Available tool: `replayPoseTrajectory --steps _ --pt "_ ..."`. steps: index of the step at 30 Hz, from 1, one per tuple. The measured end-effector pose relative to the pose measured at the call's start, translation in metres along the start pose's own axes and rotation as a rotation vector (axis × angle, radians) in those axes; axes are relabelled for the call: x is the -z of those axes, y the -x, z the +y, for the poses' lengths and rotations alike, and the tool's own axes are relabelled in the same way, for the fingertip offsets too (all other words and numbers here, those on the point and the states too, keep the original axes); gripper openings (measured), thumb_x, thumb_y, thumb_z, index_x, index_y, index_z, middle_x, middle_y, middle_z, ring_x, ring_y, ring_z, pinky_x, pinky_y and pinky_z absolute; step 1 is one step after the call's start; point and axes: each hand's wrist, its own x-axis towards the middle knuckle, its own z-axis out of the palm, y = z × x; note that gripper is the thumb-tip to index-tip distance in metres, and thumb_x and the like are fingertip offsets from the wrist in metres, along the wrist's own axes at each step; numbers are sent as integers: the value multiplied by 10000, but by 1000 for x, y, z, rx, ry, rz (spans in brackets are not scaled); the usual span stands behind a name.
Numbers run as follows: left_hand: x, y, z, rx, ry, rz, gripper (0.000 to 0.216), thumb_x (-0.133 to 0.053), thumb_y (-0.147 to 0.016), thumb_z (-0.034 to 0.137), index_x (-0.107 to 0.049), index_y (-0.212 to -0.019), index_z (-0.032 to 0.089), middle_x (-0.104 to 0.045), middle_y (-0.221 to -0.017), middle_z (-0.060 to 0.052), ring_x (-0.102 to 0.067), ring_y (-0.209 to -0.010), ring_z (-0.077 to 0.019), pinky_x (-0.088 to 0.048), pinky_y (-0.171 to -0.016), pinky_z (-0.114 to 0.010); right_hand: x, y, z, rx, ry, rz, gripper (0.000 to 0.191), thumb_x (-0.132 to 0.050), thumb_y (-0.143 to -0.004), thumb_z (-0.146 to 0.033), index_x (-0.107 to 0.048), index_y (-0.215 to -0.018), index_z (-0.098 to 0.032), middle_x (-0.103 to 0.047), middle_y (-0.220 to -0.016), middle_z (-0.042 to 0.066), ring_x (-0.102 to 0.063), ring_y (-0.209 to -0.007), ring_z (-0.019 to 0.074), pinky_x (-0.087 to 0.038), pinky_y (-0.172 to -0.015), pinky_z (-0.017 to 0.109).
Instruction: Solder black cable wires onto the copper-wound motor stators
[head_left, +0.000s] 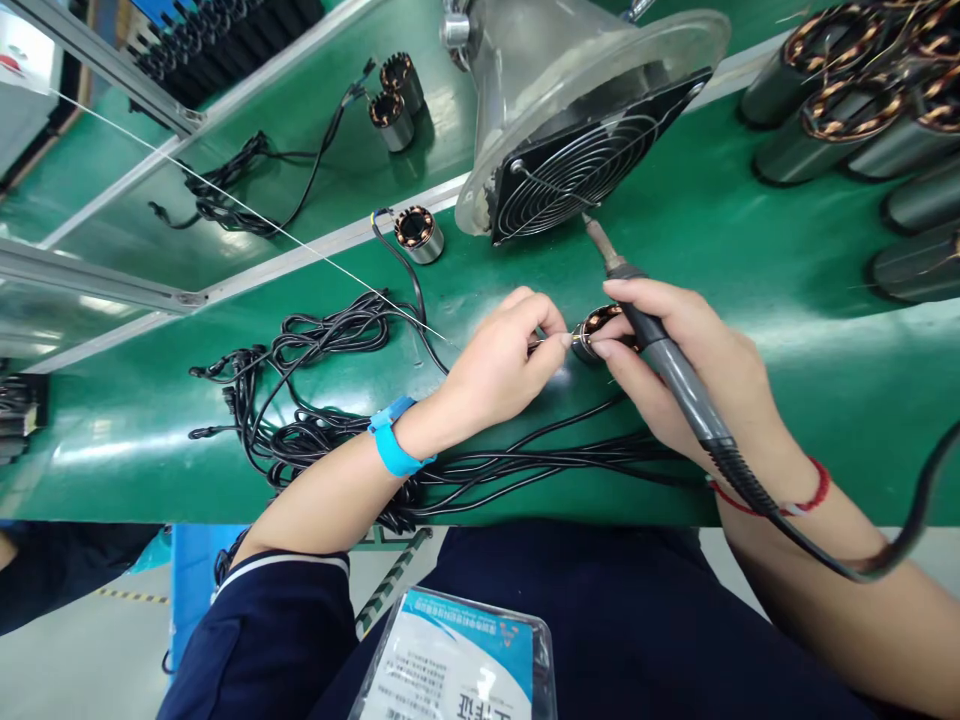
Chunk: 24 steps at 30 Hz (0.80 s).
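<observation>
My right hand [690,370] is wrapped round a soldering iron [667,375], whose tip points up and away toward a fan guard. The thumb and a fingertip of that hand also touch a small motor stator [590,335] with copper windings, partly hidden behind the fingers. Just left of the stator, my left hand [502,355] is closed in a pinch on a thin wire at the stator's edge; the fingers cover most of it. A thin pale strand [330,262] runs from the upper left down to near my left hand. Under my forearms lie bundled black cables [330,335].
A clear fume hood [517,90] with a black fan [592,175] stands ahead. Several larger stators [825,130] stand at the right. One wired stator [419,235] sits by a metal rail; two more [391,120] are beyond it. Another person's sleeve [75,570] shows at left.
</observation>
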Motion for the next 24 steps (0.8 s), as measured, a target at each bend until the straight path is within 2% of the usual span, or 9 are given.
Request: replayPoseTrajectory --steps 5,7,10,14,17,20,24 --pt "-1 1 -3 -31 -25 43 186 -550 -841 75 -481 -711 189 -533 -776 -2 -472 -762 -132 -401 -722 -260 -9 -8 -7 59 174 21 356 -525 -918 -256 -561 -1272 -230 -731 -1061 58 -704 -908 233 -549 -753 380" --pt "-1 2 -3 -36 -9 61 173 -547 -846 83 -493 -718 186 -536 -776 -1 -473 -753 -129 -396 -707 -256 -9 -8 -9 62 192 15 351 -512 -927 -251 -556 -1276 -240 -733 -1062 59 -704 -884 227 -552 -742 378" --pt "-2 4 -2 -39 8 66 160 -553 -855 105 -508 -724 185 -541 -771 1 -483 -755 -129 -396 -711 -259 -4 -2 -12 70 155 35 420 -585 -899 -266 -536 -1316 -255 -736 -1033 46 -705 -901 229 -571 -774 389" --pt "-6 6 -2 -54 18 49 161 -561 -858 114 -506 -725 187 -565 -770 0 -500 -761 -130 -397 -703 -260 6 18 -9 99 -4 234 533 -644 -866 -183 -541 -1374 -305 -748 -1049 19 -723 -909 194 -583 -847 369" --pt "-9 5 -3 -69 29 57 175 -557 -851 94 -498 -713 184 -564 -752 1 -498 -734 -120 -396 -671 -253 9 33 0 152 -142 396 558 -692 -813 -139 -608 -1333 -325 -748 -979 25 -721 -785 181 -587 -685 324" --pt "-13 5 -5 -90 37 80 180 -551 -846 76 -499 -710 182 -548 -726 8 -498 -715 -112 -399 -660 -249 9 45 11 236 -154 469 484 -727 -796 -185 -671 -1264 -294 -707 -754 9 -644 -584 143 -493 -478 267" --pt "-17 6 -10 -119 63 116 181 -543 -849 75 -493 -715 185 -520 -705 20 -486 -685 -107 -399 -638 -254 7 55 19 300 -130 525 329 -665 -865 -248 -718 -1189 -237 -694 -719 17 -635 -578 125 -520 -493 252"
